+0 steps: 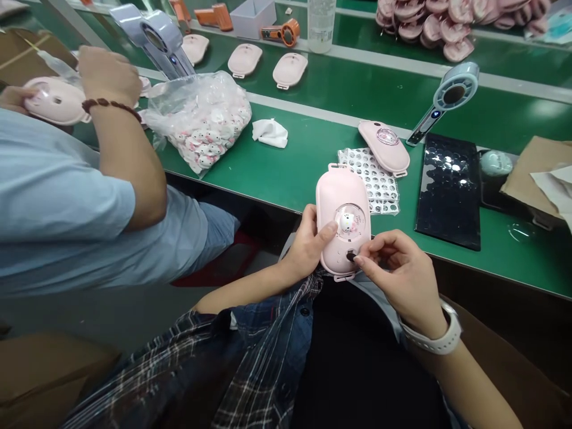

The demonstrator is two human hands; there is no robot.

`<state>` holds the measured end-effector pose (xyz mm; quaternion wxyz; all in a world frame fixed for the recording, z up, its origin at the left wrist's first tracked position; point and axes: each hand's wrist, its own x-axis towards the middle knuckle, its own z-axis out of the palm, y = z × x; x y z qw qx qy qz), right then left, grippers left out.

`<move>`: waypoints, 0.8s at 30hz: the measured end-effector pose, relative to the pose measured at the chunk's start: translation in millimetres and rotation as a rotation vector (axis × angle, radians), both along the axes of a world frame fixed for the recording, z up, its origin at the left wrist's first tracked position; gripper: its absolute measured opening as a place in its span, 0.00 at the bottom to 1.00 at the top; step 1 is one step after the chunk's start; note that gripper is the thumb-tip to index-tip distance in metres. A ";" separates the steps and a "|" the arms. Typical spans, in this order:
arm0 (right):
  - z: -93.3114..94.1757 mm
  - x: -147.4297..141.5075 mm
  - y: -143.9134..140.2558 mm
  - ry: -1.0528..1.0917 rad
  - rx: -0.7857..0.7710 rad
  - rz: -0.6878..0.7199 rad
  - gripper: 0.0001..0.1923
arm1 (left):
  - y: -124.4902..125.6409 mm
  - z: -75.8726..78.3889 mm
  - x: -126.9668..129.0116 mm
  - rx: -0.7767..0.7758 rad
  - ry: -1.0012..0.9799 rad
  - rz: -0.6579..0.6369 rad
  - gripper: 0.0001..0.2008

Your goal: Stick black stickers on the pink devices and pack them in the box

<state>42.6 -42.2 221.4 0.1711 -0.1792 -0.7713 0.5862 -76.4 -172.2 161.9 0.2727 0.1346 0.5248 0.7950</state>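
My left hand (308, 241) grips a pink oval casing (342, 202) from its left side, thumb resting by the small cat figure (347, 221) under its round window. My right hand (397, 271) pinches a small dark round piece (351, 256) against the casing's lower end. The casing hovers over my lap, just off the green table's (304, 161) front edge. A second pink casing (384, 146) lies on the table beyond it, partly over a sheet of small round stickers (373, 179).
A black tray (449, 190) of round clear parts lies right of the stickers, with a blue-grey handheld ring device (447, 98) behind. A bag of cat figures (203, 122) and a white cloth (270, 132) sit left. A co-worker in light blue (67, 196) handles a pink casing (53, 101).
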 end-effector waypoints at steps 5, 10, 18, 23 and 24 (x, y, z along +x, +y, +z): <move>1.4 -2.0 -0.5 -0.011 0.029 -0.010 0.11 | 0.0 0.5 0.3 -0.008 0.000 0.006 0.26; 1.8 -1.2 -0.5 -0.028 0.041 0.008 0.11 | 0.1 2.7 0.8 -0.034 0.017 0.012 0.25; -4.7 0.3 -6.2 -0.015 0.209 -0.024 0.07 | -0.2 1.7 2.5 -0.064 0.080 0.064 0.24; -6.0 0.8 -8.2 -0.013 0.308 -0.049 0.07 | -0.3 4.3 5.0 -0.103 0.162 0.087 0.25; -6.7 1.0 -8.3 -0.012 0.312 -0.049 0.07 | -0.3 4.2 5.4 -0.103 0.170 0.086 0.25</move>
